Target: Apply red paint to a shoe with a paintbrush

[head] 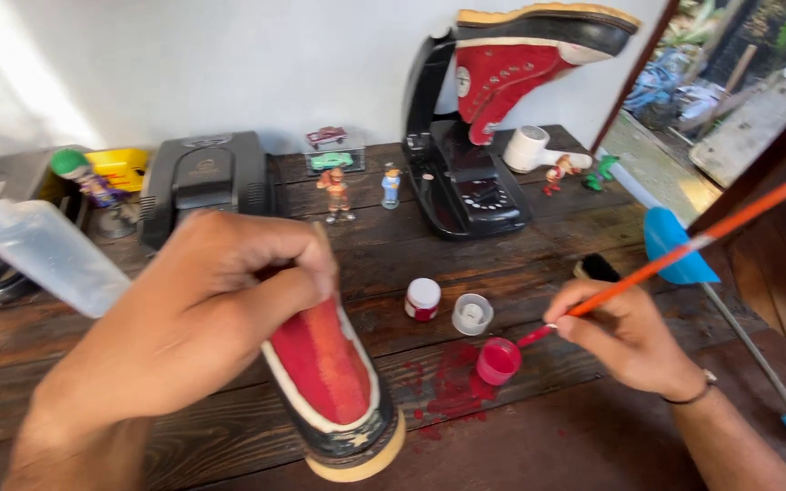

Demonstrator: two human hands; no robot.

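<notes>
Red sneaker (325, 364) clamped by left hand (202, 318); right hand (625, 332) pinches paintbrush (675, 255), tip in paint cap (498, 360); jar (423, 298) beside.

Left hand (197, 318) covers the upper part of the red shoe (329, 373), so its grip there goes unseen. The orange paintbrush (684, 250) runs off the right edge. Behind the shoe, the clear bottle (47, 255) shows blurred.

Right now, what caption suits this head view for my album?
Left hand steadies a red sneaker; right hand dips a paintbrush in red paint.
</notes>
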